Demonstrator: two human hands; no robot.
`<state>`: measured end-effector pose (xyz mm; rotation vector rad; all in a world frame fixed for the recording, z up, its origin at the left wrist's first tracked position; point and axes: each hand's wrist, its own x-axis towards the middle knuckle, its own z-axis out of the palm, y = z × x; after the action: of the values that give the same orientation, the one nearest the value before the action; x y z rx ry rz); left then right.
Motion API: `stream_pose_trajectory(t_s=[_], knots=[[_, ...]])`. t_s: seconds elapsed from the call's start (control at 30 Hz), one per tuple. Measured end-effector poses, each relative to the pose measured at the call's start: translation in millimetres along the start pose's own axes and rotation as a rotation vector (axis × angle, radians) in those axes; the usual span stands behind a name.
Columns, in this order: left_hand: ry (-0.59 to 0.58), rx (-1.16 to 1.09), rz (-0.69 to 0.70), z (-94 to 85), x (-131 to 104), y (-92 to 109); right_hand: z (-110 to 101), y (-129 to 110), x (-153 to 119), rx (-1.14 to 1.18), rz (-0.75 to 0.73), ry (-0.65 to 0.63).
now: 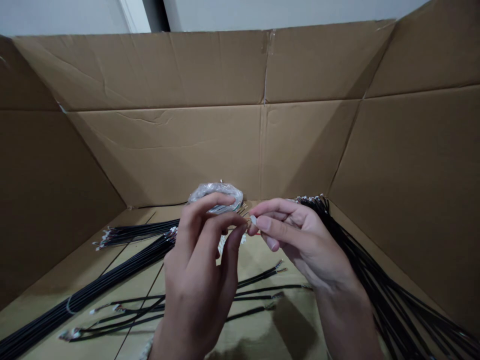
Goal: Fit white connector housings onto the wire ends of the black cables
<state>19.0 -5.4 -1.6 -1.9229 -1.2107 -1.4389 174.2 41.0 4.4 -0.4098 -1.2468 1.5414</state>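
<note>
Left hand point(204, 267) pinches wire point(247, 218) (apparently), right hand point(305, 237) a white piece point(253, 220).

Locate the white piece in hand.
In the head view, the white piece is just right of centre, held by the right hand beside the left hand.

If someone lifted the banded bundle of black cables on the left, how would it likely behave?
The bundle would probably sag rather than stay rigid, being many long, thin cables. The pale band should hold them together where it wraps, though strands might spread farther away. The clustered light tips could snag.
</note>
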Motion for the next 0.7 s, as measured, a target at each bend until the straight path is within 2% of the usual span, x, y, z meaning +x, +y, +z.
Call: stream_pose_trajectory(t_s=[0.27, 0.7], knots=[[-0.012, -0.009, 0.016, -0.3, -0.5, 0.7, 5.0, -2.7, -2.4, -0.016, -0.003, 0.049], [-0.032, -0.003, -0.002, -1.2, -0.2, -2.0, 5.0, -0.7, 1.4, 0.054, 0.088, 0.073]])
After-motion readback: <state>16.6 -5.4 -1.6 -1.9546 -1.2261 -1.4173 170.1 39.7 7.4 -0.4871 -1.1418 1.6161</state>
